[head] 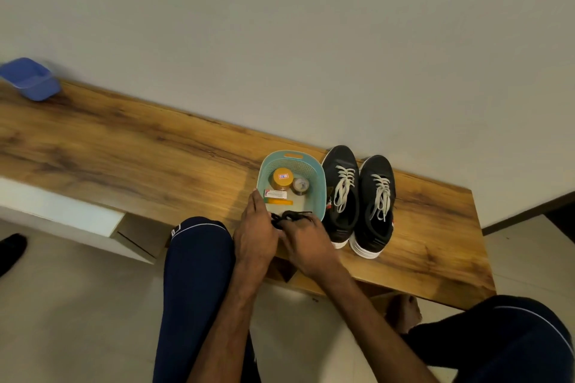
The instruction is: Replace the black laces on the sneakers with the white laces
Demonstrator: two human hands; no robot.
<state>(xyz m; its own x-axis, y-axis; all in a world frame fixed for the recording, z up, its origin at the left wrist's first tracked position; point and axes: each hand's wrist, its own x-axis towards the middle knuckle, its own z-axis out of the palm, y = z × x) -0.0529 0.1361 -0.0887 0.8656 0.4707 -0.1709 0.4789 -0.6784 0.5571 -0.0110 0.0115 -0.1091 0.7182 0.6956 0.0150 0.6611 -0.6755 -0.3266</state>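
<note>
hands: my right hand [306, 239] grips the bundled black cord laces [291, 216]; left hand [255, 227] hold, cannot tell.
risk: bundle may uncoil and snag the teal plastic basket [292, 155] rim.

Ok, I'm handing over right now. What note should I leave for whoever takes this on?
Right hand: grips the bundled black laces at the near rim of the teal basket.
Left hand: against the bundle, grip hidden.
Sneakers: side by side right of the basket, white laces threaded in both.
Done: the swap.
Left: probably just putting the black laces down.
</note>
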